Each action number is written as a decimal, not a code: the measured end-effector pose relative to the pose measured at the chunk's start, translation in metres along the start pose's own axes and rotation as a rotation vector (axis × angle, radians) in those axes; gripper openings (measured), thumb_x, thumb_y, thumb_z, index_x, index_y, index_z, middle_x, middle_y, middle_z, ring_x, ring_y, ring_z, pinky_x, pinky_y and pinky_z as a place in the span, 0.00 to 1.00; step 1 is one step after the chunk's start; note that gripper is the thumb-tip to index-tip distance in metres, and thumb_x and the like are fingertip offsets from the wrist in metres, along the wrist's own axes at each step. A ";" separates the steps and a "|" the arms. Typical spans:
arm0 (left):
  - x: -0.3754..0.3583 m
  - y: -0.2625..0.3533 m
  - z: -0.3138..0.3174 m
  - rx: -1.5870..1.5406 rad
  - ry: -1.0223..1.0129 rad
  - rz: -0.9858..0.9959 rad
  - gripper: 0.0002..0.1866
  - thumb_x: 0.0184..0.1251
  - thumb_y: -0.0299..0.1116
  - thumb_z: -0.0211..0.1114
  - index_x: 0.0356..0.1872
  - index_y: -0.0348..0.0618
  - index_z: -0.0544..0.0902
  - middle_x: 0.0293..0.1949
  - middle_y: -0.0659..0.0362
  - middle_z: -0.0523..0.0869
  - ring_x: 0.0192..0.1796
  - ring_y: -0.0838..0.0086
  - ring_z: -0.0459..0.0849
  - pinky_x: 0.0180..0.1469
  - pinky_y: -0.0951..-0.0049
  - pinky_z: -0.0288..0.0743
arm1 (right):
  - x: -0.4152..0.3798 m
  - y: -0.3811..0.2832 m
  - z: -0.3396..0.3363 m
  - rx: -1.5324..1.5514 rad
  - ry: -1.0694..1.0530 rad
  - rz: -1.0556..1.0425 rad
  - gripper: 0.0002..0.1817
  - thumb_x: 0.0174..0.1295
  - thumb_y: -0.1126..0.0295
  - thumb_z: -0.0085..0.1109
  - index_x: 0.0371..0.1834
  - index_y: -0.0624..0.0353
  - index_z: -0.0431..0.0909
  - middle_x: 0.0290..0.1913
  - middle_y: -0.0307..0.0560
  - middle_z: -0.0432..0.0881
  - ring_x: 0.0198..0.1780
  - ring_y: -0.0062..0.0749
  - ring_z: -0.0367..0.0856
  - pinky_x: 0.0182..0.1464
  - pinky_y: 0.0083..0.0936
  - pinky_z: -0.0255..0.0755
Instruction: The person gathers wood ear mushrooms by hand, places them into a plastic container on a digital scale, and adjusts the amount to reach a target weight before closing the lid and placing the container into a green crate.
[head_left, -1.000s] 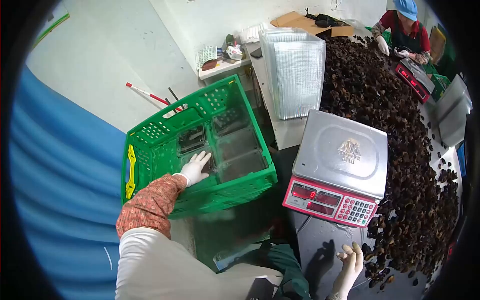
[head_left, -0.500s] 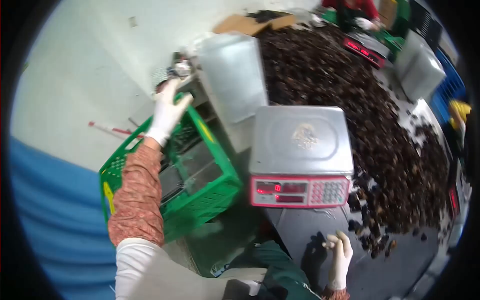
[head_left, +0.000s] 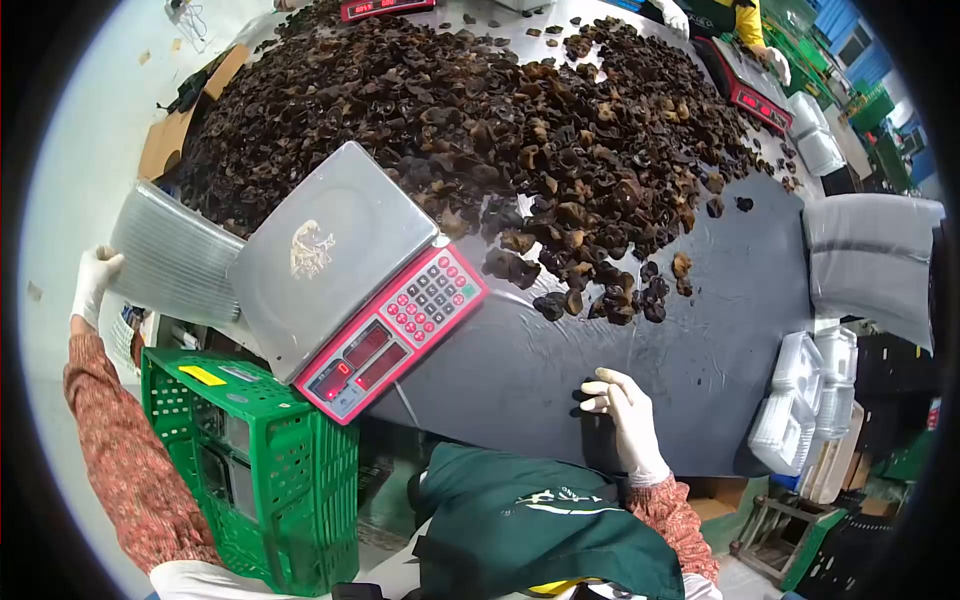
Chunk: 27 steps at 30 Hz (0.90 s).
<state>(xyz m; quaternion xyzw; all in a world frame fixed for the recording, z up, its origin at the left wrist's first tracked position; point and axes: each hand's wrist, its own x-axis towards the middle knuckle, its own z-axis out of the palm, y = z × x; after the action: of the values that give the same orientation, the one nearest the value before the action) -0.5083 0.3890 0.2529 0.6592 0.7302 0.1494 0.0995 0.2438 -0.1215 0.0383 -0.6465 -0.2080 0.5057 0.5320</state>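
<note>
In a white glove, my left hand [head_left: 98, 275] is at the outer end of a stack of clear plastic trays [head_left: 175, 260], its fingers curled against the edge. My right hand [head_left: 625, 420], also gloved, hovers over the dark tabletop [head_left: 480, 365], empty, fingers loosely bent and apart. Between them stands a pink-and-grey digital scale [head_left: 335, 265], set at an angle, its display showing 0. The metal pan carries only a pale patch. Behind the scale spreads a heap of dark, wood-ear-like mushrooms [head_left: 450, 130]. Several loose pieces lie nearer my right hand.
A green plastic crate [head_left: 285, 480] holding dark-framed items stands below the scale at left. Clear lidded boxes [head_left: 800, 400] and a wrapped tray stack [head_left: 870, 255] sit at the right edge. Across the table are co-workers' gloved hands [head_left: 775, 65] and another scale [head_left: 750, 95].
My view has swung to the right. My left hand has gone from above the green crate to the tray stack. My right hand stays over the tabletop, empty.
</note>
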 end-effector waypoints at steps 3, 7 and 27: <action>0.001 -0.003 -0.013 0.225 0.216 0.077 0.13 0.60 0.33 0.77 0.34 0.38 0.82 0.28 0.63 0.81 0.28 0.80 0.75 0.31 0.75 0.71 | 0.001 0.004 -0.002 0.006 0.003 -0.003 0.19 0.80 0.71 0.45 0.66 0.71 0.74 0.51 0.54 0.88 0.44 0.31 0.88 0.52 0.27 0.79; -0.005 0.000 -0.017 0.093 0.281 0.095 0.16 0.68 0.39 0.75 0.37 0.36 0.82 0.31 0.64 0.81 0.33 0.81 0.74 0.38 0.76 0.73 | 0.007 -0.001 0.004 0.007 -0.003 0.019 0.20 0.80 0.68 0.47 0.66 0.70 0.73 0.52 0.54 0.87 0.44 0.31 0.87 0.54 0.28 0.79; -0.323 0.326 0.195 0.154 -0.052 0.874 0.37 0.47 0.33 0.83 0.63 0.43 0.81 0.50 0.52 0.84 0.54 0.53 0.80 0.58 0.55 0.74 | 0.033 -0.016 -0.021 -0.265 0.111 -0.233 0.20 0.75 0.76 0.53 0.68 0.66 0.74 0.54 0.53 0.88 0.47 0.26 0.86 0.53 0.24 0.80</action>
<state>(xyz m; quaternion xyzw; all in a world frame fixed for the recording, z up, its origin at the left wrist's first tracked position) -0.1016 0.1133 0.1673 0.9150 0.3893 0.1061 -0.0040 0.2791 -0.0994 0.0370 -0.7095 -0.3165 0.3723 0.5078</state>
